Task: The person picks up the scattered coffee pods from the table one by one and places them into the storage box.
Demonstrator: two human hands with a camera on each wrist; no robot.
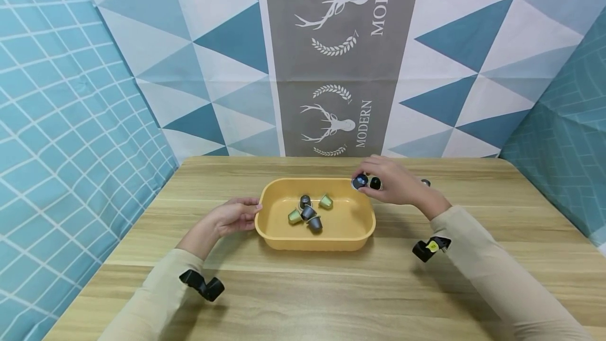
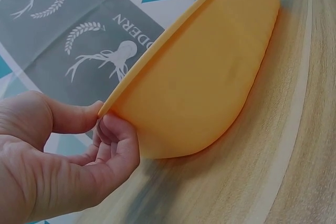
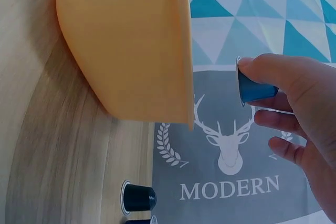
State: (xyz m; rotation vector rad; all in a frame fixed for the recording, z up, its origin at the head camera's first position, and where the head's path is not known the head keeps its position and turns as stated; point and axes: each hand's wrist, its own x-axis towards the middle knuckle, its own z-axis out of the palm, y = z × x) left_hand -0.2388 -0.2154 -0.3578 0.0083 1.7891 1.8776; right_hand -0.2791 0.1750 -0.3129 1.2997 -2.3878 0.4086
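My right hand (image 1: 390, 180) pinches a blue coffee capsule (image 3: 255, 88) between thumb and fingers. In the head view that capsule is above the right end of a yellow plastic basin (image 1: 341, 244). My left hand (image 1: 234, 216) grips the basin's left rim, its thumb on top and curled fingers beneath, as the left wrist view shows. Inside the basin lie two green capsules (image 1: 326, 202) and three dark capsules (image 1: 314, 223), grouped near the middle. The basin rests on the wooden table.
On the table right of the basin stands a black capsule (image 3: 137, 198), close to my right hand. Another dark capsule (image 1: 426, 182) is partly hidden behind that hand. A patterned cloth (image 1: 331, 57) hangs behind the wooden table (image 1: 303, 299). Black wrist mounts (image 1: 202, 284) sit on both sleeves.
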